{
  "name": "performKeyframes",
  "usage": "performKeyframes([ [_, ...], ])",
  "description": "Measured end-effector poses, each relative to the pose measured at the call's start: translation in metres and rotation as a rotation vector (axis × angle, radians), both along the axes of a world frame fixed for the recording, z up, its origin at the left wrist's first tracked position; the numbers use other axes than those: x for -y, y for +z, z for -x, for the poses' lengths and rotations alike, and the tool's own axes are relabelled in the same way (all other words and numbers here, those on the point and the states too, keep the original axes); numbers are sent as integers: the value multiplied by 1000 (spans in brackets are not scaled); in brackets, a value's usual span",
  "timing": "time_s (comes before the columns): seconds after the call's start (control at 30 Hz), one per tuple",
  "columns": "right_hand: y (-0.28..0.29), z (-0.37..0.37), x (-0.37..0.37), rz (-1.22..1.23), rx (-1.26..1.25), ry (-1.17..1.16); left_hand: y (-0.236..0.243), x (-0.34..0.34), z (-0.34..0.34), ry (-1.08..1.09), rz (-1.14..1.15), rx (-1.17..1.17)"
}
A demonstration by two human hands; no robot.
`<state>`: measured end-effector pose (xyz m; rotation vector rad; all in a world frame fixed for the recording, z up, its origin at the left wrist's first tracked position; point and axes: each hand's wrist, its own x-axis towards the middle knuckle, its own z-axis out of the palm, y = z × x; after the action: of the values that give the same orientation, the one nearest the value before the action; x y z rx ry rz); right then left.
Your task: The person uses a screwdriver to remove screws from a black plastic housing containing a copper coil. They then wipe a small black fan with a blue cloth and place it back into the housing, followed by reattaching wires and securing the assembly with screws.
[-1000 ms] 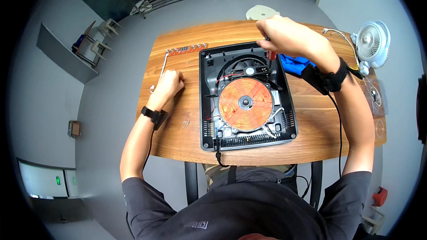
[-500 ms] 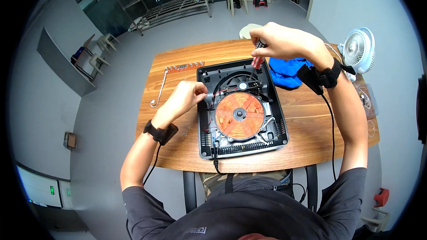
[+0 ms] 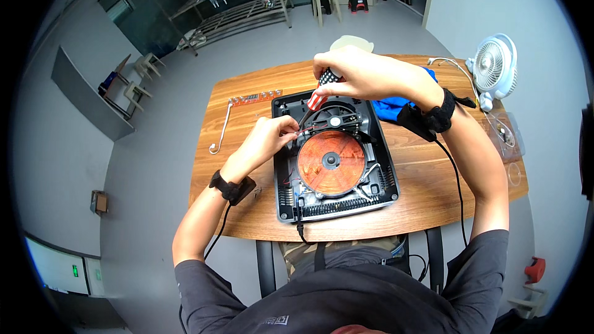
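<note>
The right hand [image 3: 362,74] has its grip closed around the red-and-white handle of a screwdriver [image 3: 317,100], whose shaft slants down into the far left part of an opened cooker [image 3: 334,164]. The left hand [image 3: 267,141] pinches something small at the tool's tip, fingers closed; what it holds is too small to tell. The cooker lies in the middle of the desk [image 3: 433,179], its copper coil [image 3: 330,162] bare. A blue cloth [image 3: 396,106] lies by the far edge, a white fan [image 3: 495,65] at the far right corner, a metal hook [image 3: 221,130] near the left edge.
</note>
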<state>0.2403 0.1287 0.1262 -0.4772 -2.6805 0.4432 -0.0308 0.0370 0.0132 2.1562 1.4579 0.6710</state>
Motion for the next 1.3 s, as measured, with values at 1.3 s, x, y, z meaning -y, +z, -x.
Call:
performKeyframes([
  [1.3,-16,-10,1,70,-37,-30,-7,-2,-10,-7,-51,41],
])
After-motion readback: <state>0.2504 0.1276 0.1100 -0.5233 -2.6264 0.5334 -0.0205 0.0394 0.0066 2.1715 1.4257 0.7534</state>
